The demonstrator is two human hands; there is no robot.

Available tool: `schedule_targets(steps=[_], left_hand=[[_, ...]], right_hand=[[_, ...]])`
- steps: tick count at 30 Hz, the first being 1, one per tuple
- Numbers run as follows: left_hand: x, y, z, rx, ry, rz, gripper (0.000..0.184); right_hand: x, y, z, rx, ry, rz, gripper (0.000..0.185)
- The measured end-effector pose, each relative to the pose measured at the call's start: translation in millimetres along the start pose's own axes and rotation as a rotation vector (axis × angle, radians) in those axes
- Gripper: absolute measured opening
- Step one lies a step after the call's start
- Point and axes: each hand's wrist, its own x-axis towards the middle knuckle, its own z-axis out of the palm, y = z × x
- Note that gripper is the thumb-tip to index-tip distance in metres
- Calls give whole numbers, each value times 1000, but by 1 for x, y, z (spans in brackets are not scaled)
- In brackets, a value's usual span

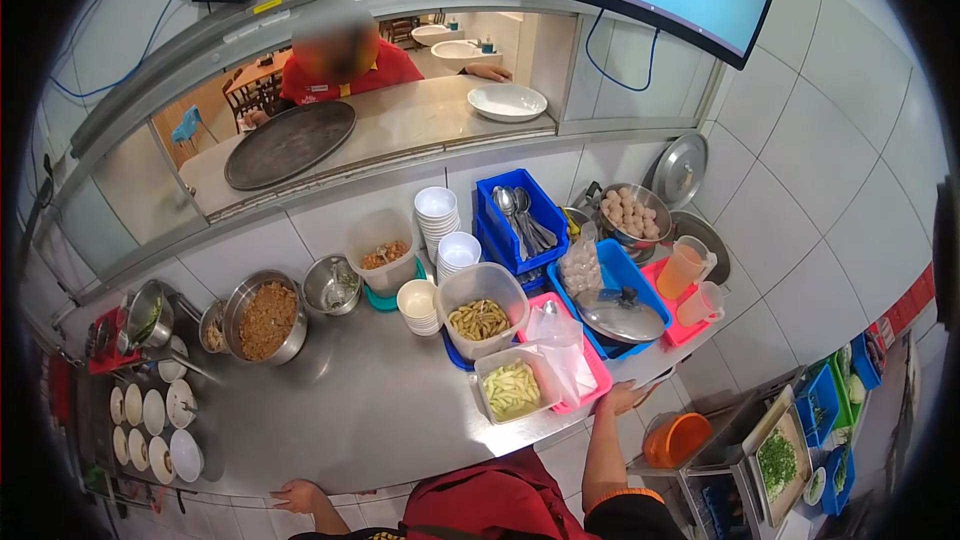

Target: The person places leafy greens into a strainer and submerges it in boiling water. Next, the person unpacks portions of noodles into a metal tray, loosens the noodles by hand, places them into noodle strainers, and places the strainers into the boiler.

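Observation:
My left hand (298,496) is at the front edge of the steel counter (330,420), holding nothing, its fingers stretched out. At the counter's right end, my right hand (622,398) rests by the edge with fingers extended and nothing in it. Nearest to that hand is a pink tray (598,372) with plastic bags (560,355). Beside the tray stand a square tub of pale green pieces (512,387) and a taller tub of green-brown pickled pieces (480,320). Small white bowls (153,412) stand in rows at the counter's left end.
Steel bowls of food (265,318), stacked cups (437,220), a blue cutlery bin (515,220) and a lidded blue tray (622,315) line the back. Beyond the hatch, a person in red (400,65) is near a round dark tray (290,145) and a white plate (507,102).

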Motion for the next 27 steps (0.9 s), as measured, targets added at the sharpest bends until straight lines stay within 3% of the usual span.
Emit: schedule_targets(steps=[2,3,5,9,11,12,14,17,18,20,22,23,24,26,27], left_hand=[[0,0,-3,-9,-22,-12,46],[-1,2,-6,-18,-45,-25,46],[0,1,-6,-19,-45,-12,46],[-1,5,-10,6,-92,-36,48],[1,0,-9,1,-81,-9,48],[0,1,-8,-3,-71,13,48],[0,5,-27,-37,-107,9,47],[21,-9,0,-85,-230,1,46],[21,11,-35,-100,-310,-6,45],[-17,61,-125,-125,-337,-11,46],[-29,97,-178,-151,-388,-24,46],[-18,55,-81,-163,-415,-33,46],[-16,42,-65,-172,-439,-40,47],[-17,33,-50,-187,-485,-57,47],[-16,33,-53,-192,-508,-64,48]], right_hand=[[11,25,18,-176,162,-218,56],[8,17,14,-174,164,-214,56],[-3,-7,-4,1,9,24,55],[-10,-22,-17,-46,-71,88,55],[0,4,2,-260,159,-169,56],[-2,-2,-2,-257,162,-166,56],[-9,-19,-12,-32,18,68,52],[-3,-14,-7,-18,-31,131,50],[5,0,1,-9,-27,133,50],[15,27,18,-118,89,-161,52],[19,43,29,-183,178,-198,54],[21,42,34,-259,261,-239,56],[18,33,29,-253,264,-239,56],[3,0,4,-104,38,69,55],[2,3,5,-111,80,32,55]])
